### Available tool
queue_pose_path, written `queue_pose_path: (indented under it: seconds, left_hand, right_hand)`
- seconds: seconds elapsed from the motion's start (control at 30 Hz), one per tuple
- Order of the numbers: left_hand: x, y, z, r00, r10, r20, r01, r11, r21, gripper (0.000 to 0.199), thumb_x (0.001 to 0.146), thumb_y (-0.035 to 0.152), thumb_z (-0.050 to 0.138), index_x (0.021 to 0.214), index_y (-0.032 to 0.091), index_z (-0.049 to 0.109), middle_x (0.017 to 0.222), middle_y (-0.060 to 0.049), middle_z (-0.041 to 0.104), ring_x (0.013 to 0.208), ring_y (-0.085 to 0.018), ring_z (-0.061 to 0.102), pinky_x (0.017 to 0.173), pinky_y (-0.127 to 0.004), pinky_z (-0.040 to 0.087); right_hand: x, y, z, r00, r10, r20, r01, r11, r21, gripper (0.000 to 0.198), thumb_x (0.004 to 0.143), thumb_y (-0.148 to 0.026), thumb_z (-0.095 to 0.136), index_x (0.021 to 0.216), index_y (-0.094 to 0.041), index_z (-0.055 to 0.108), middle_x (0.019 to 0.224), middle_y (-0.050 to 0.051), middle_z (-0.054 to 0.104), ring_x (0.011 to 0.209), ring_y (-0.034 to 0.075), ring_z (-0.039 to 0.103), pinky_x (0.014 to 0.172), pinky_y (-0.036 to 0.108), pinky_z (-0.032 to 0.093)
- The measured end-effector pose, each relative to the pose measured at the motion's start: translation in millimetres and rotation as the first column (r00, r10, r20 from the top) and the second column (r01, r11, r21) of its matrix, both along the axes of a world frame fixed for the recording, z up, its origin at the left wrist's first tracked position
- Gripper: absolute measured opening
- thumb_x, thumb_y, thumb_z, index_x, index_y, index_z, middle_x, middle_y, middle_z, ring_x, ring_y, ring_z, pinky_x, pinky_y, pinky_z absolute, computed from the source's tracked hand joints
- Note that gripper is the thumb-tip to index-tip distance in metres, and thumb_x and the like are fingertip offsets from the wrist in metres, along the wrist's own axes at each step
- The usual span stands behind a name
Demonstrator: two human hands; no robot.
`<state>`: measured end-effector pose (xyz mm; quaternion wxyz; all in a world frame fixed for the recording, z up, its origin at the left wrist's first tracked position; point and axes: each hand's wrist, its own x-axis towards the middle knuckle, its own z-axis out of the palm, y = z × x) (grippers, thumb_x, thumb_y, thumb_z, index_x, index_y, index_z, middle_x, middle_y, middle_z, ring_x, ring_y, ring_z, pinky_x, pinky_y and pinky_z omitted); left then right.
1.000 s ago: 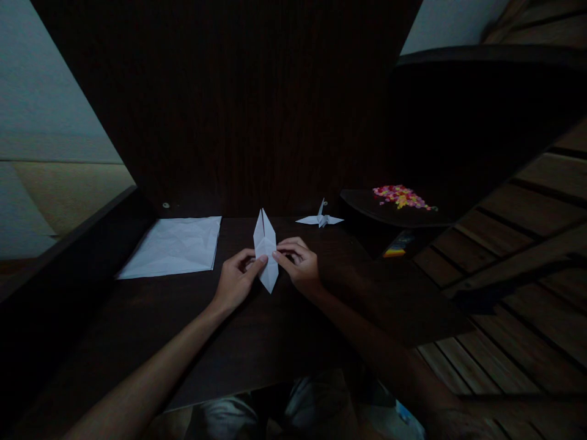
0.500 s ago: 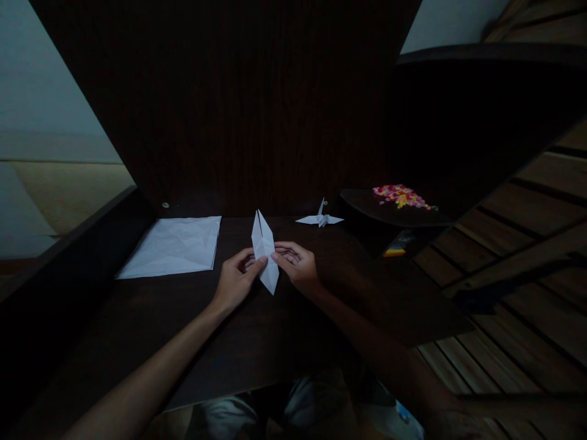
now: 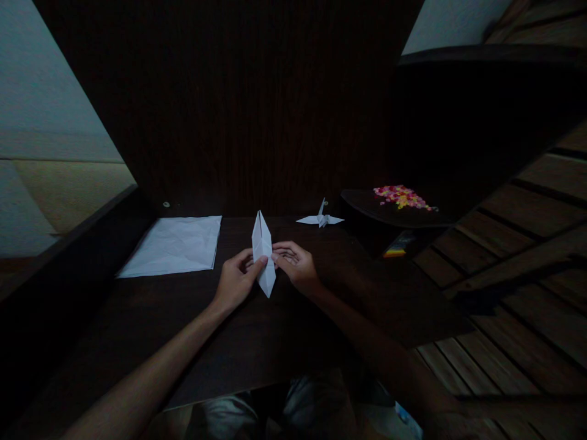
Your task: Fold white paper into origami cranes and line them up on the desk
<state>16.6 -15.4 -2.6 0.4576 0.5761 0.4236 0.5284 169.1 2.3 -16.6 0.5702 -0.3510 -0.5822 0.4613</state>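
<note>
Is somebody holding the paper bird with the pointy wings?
No, the paper bird sits on the dark desk, apart from the left hand and the right hand, which both hold another folded paper.

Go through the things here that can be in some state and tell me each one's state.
Folded paper: narrow diamond, split at its upper end, held.
Left hand: gripping the paper's left side, thumb on front.
Right hand: fingers curled, grasping the right edge.
Paper crane: folded, wings spread.
White sheets: lying flat, wrinkled.
Small colorful pieces: loosely heaped.
</note>
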Motion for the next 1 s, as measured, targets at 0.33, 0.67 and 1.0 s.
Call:
queue_pose_path:
  seconds: [0.33,0.67,1.0]
  left_hand:
    - [-3.3,1.6,-0.6,0.995,-0.038,0.09,0.046,0.994,-0.094,0.035,0.069,0.041,0.074,0.088,0.012,0.069,0.085,-0.008,0.073,0.076,-0.02,0.067,0.067,-0.027,0.052]
    - [-3.8,2.4,0.0,0.948,-0.153,0.28,0.227,0.94,-0.255,0.033,0.066,0.033,0.079,0.089,0.012,0.071,0.077,-0.006,0.074,0.067,-0.015,0.066,0.063,-0.023,0.049]
    - [-3.8,-1.7,-1.2,0.915,-0.327,0.237,0.39,0.866,-0.313,0.03,0.069,0.031,0.077,0.092,0.012,0.072,0.079,-0.007,0.074,0.066,-0.015,0.065,0.062,-0.023,0.048]
  right_hand:
    - [-0.4,2.5,1.0,0.998,-0.042,-0.045,0.038,0.996,-0.078,0.029,0.063,-0.034,0.075,0.083,-0.017,0.062,0.067,-0.001,0.058,0.055,0.011,0.057,0.041,0.021,0.048]
    - [1.7,-2.4,7.3,0.997,0.019,0.068,-0.011,0.993,-0.114,0.024,0.071,-0.039,0.068,0.071,-0.017,0.057,0.055,-0.006,0.049,0.042,0.005,0.042,0.037,0.017,0.031]
    - [3.4,-4.8,13.9,0.998,0.028,0.061,-0.02,0.991,-0.132,0.032,0.07,-0.042,0.066,0.061,-0.019,0.046,0.049,-0.007,0.046,0.04,0.005,0.038,0.037,0.017,0.026]
